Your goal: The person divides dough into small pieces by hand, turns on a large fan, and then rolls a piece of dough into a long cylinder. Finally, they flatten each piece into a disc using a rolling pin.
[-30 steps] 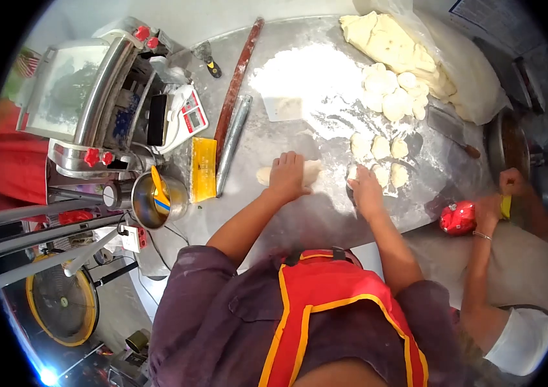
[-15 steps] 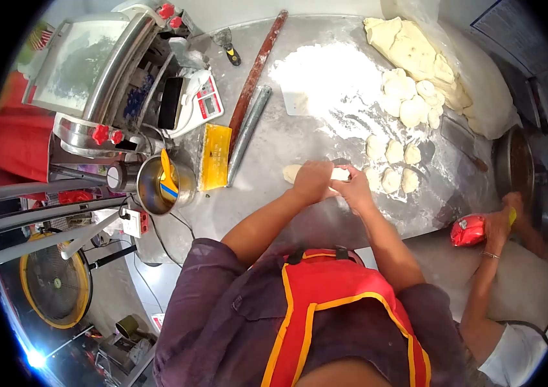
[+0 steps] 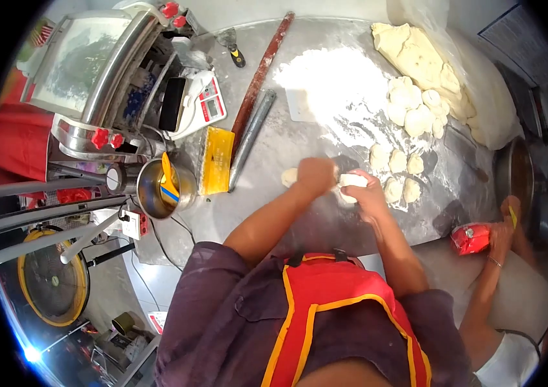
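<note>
The person's left hand (image 3: pixel 316 177) lay curled over one end of a strip of dough (image 3: pixel 290 176), pressing it against the floured bench (image 3: pixel 274 213) near the middle of its front edge. The right hand (image 3: pixel 367 193) sat just beside it, fingers closed around the other end of the dough, a pale lump (image 3: pixel 353 180) showing between thumb and fingers. The two hands were close together, almost touching.

Just to the right of the right hand lay a cluster of small dough pieces (image 3: pixel 395 171), dusted with flour. Farther toward the back right corner sat a group of round dough balls (image 3: pixel 416 109), and behind them a large mass of dough (image 3: pixel 416 55) lying on a plastic sheet. A patch of loose flour (image 3: pixel 325 74) covered the back middle of the bench.

To the left of the hands lay a metal rod (image 3: pixel 251 138) and a long wooden rolling pin (image 3: pixel 261 74), side by side, with a yellow scraper (image 3: pixel 216 160) next to them. At the left edge stood a metal pot (image 3: pixel 158 190) and a digital scale (image 3: pixel 206 103).

At the right edge, another person's hand (image 3: pixel 500 232) held a red packet (image 3: pixel 469 238).
</note>
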Action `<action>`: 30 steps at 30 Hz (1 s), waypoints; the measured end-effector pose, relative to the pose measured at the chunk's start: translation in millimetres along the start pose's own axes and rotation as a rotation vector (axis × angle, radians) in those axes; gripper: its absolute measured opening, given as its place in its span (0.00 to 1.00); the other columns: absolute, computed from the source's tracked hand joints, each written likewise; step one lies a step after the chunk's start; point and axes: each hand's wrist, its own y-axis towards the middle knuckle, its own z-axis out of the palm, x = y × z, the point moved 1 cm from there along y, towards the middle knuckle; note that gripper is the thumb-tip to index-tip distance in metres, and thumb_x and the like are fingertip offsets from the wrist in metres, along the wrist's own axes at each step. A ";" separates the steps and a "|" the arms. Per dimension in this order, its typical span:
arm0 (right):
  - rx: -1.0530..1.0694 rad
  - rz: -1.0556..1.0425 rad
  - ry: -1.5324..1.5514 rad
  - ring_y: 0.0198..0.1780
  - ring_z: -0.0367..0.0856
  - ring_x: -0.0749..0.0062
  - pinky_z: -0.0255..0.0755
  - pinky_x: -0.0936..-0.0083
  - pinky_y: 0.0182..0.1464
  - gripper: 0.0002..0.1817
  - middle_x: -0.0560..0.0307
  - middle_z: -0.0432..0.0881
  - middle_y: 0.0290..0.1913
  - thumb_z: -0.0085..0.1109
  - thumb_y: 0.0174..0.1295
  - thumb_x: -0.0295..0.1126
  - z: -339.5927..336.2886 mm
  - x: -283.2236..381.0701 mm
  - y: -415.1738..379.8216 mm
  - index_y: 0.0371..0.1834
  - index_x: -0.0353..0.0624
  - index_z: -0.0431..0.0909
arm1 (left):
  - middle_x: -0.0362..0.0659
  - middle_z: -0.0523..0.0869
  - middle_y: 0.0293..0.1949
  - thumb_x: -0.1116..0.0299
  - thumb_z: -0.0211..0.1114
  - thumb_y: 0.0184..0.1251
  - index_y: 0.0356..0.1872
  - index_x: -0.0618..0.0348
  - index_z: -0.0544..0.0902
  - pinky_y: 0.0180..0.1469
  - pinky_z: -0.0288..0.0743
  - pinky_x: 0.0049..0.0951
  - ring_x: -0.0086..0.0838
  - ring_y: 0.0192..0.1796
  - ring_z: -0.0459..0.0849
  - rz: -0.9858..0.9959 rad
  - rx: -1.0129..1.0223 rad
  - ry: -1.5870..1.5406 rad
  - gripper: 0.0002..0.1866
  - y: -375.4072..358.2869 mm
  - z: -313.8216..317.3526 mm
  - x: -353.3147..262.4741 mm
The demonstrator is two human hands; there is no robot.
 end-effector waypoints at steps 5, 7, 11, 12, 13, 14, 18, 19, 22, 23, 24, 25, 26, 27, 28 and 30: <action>-0.152 -0.198 -0.431 0.43 0.78 0.72 0.72 0.76 0.46 0.22 0.55 0.80 0.42 0.64 0.57 0.28 -16.3 26.6 44.3 0.55 0.37 0.73 | 0.50 0.84 0.41 0.49 0.74 0.47 0.43 0.58 0.80 0.47 0.75 0.41 0.45 0.47 0.82 -0.054 -0.150 -0.206 0.27 -11.5 -17.7 26.4; -0.244 -0.326 -0.785 0.45 0.79 0.62 0.72 0.70 0.49 0.23 0.48 0.80 0.44 0.65 0.58 0.31 -18.6 12.5 75.3 0.55 0.36 0.72 | 0.51 0.80 0.46 0.49 0.77 0.44 0.46 0.60 0.76 0.54 0.71 0.41 0.44 0.53 0.77 0.036 -0.337 -0.193 0.33 -24.4 -10.9 30.9; -0.218 -0.321 -1.214 0.49 0.77 0.46 0.71 0.61 0.53 0.25 0.38 0.78 0.50 0.65 0.57 0.34 -13.2 9.0 88.8 0.57 0.38 0.71 | 0.51 0.76 0.49 0.56 0.78 0.45 0.47 0.59 0.75 0.57 0.66 0.43 0.47 0.56 0.71 -0.032 -0.282 -0.112 0.30 -45.7 -12.3 41.6; -0.197 -0.275 -1.261 0.50 0.76 0.43 0.71 0.59 0.54 0.25 0.36 0.76 0.52 0.65 0.57 0.35 -10.3 12.8 85.3 0.57 0.38 0.71 | 0.51 0.77 0.48 0.57 0.77 0.46 0.46 0.59 0.75 0.56 0.67 0.43 0.47 0.54 0.72 -0.031 -0.283 -0.112 0.29 -45.5 -5.9 44.5; -0.295 -0.590 -1.329 0.49 0.75 0.46 0.70 0.57 0.54 0.25 0.40 0.75 0.49 0.68 0.55 0.38 -10.0 9.0 77.5 0.53 0.38 0.73 | 0.50 0.78 0.46 0.57 0.77 0.47 0.46 0.59 0.75 0.55 0.68 0.43 0.46 0.53 0.74 -0.027 -0.289 -0.111 0.28 -43.2 -1.9 47.5; -0.243 -0.656 -1.240 0.50 0.75 0.46 0.71 0.58 0.54 0.26 0.40 0.75 0.50 0.69 0.55 0.38 -6.8 11.8 68.7 0.54 0.38 0.73 | 0.50 0.78 0.45 0.58 0.76 0.47 0.46 0.59 0.75 0.54 0.68 0.43 0.46 0.52 0.74 0.036 -0.284 -0.148 0.27 -40.0 -0.3 49.5; 0.128 -0.282 -0.721 0.51 0.77 0.70 0.74 0.74 0.50 0.32 0.51 0.75 0.54 0.72 0.54 0.32 2.6 -4.5 34.2 0.62 0.37 0.69 | 0.49 0.81 0.40 0.58 0.75 0.48 0.42 0.58 0.76 0.51 0.70 0.43 0.46 0.47 0.77 0.265 -0.273 -0.327 0.24 -38.6 17.9 40.9; 0.206 -0.117 -0.467 0.48 0.78 0.70 0.74 0.74 0.49 0.32 0.50 0.78 0.50 0.72 0.53 0.31 3.8 -11.4 30.6 0.61 0.35 0.70 | 0.49 0.81 0.39 0.57 0.75 0.48 0.41 0.57 0.76 0.50 0.71 0.42 0.46 0.46 0.78 0.325 -0.279 -0.371 0.23 -36.7 21.5 35.7; 0.221 0.032 -0.279 0.40 0.81 0.73 0.75 0.77 0.44 0.29 0.52 0.83 0.40 0.71 0.50 0.31 4.4 -22.5 28.1 0.56 0.34 0.74 | 0.50 0.82 0.39 0.55 0.74 0.48 0.40 0.57 0.76 0.48 0.72 0.43 0.45 0.44 0.79 0.309 -0.287 -0.276 0.23 -37.6 25.7 22.1; 0.193 0.032 -0.310 0.38 0.81 0.74 0.75 0.78 0.42 0.28 0.53 0.84 0.37 0.70 0.49 0.31 5.2 -28.2 26.1 0.55 0.35 0.76 | 0.49 0.83 0.39 0.55 0.73 0.49 0.41 0.57 0.77 0.47 0.72 0.43 0.45 0.44 0.80 0.285 -0.278 -0.255 0.23 -39.9 24.7 18.3; 0.143 -0.019 -0.350 0.37 0.81 0.74 0.75 0.78 0.41 0.25 0.54 0.83 0.36 0.69 0.48 0.30 6.1 -37.1 26.3 0.52 0.36 0.77 | 0.49 0.83 0.39 0.55 0.72 0.50 0.43 0.56 0.78 0.47 0.72 0.43 0.45 0.44 0.80 0.265 -0.272 -0.234 0.22 -40.7 21.0 14.4; 0.092 -0.075 -0.391 0.36 0.81 0.75 0.75 0.78 0.39 0.23 0.56 0.83 0.34 0.68 0.48 0.29 6.7 -47.0 28.6 0.50 0.37 0.79 | 0.48 0.84 0.40 0.54 0.70 0.51 0.44 0.56 0.79 0.47 0.72 0.43 0.46 0.44 0.80 0.247 -0.270 -0.212 0.22 -40.0 18.5 11.4; 0.039 -0.133 -0.433 0.34 0.81 0.76 0.74 0.78 0.38 0.22 0.57 0.83 0.32 0.67 0.47 0.28 8.9 -48.6 29.4 0.48 0.38 0.80 | 0.48 0.84 0.39 0.55 0.70 0.51 0.42 0.56 0.80 0.47 0.71 0.43 0.46 0.44 0.80 0.233 -0.279 -0.193 0.21 -38.0 20.3 10.3; 0.017 -0.141 -0.462 0.34 0.80 0.76 0.74 0.78 0.37 0.21 0.58 0.83 0.31 0.66 0.46 0.27 8.7 -49.8 30.0 0.47 0.38 0.81 | 0.47 0.85 0.38 0.55 0.70 0.51 0.40 0.57 0.80 0.47 0.71 0.42 0.45 0.43 0.80 0.220 -0.286 -0.174 0.20 -35.6 25.4 10.1; -0.006 -0.148 -0.491 0.33 0.80 0.77 0.74 0.79 0.37 0.20 0.59 0.82 0.30 0.65 0.46 0.26 8.2 -50.8 30.3 0.47 0.39 0.81 | 0.47 0.85 0.38 0.55 0.69 0.50 0.39 0.57 0.81 0.47 0.71 0.42 0.45 0.43 0.80 0.207 -0.293 -0.156 0.19 -33.4 31.1 9.6; -0.029 -0.094 -0.451 0.32 0.79 0.78 0.73 0.80 0.36 0.19 0.60 0.82 0.29 0.64 0.46 0.24 11.8 -43.7 28.2 0.45 0.39 0.82 | 0.47 0.85 0.34 0.54 0.68 0.50 0.35 0.56 0.82 0.46 0.72 0.42 0.45 0.40 0.81 0.220 -0.324 -0.147 0.17 -28.4 41.8 9.6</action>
